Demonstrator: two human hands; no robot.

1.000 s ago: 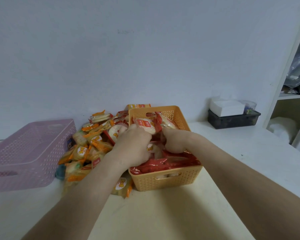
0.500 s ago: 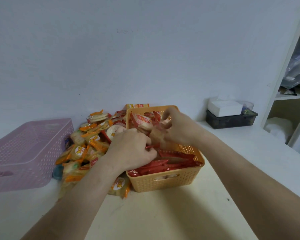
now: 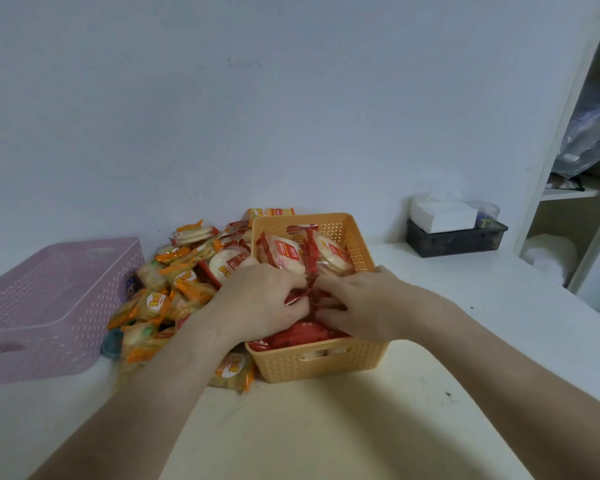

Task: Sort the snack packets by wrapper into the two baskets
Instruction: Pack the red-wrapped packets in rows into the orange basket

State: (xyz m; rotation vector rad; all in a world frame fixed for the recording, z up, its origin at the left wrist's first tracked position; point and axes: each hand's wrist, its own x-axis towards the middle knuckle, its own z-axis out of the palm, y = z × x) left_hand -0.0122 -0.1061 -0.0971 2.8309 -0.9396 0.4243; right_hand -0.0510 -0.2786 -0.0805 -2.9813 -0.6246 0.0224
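Note:
An orange basket (image 3: 326, 363) at the table's middle holds several red-wrapped snack packets (image 3: 288, 259). Both my hands are inside it, over the near half. My left hand (image 3: 260, 301) and my right hand (image 3: 357, 306) meet at the centre, fingers curled on red packets (image 3: 309, 289) between them. To the basket's left lies a heap of orange-wrapped packets (image 3: 167, 296) mixed with a few red ones. A pink basket (image 3: 49, 327) stands at the far left; its inside looks bare from here.
A dark tray (image 3: 454, 240) with a white box (image 3: 442, 216) sits at the back right by the wall. A white shelf unit (image 3: 575, 188) rises on the right. The cream table (image 3: 309, 427) runs toward me in front of the baskets.
My right hand has come down from the basket's far part to its middle, meeting my left hand. Two red packets now stand upright against the far wall.

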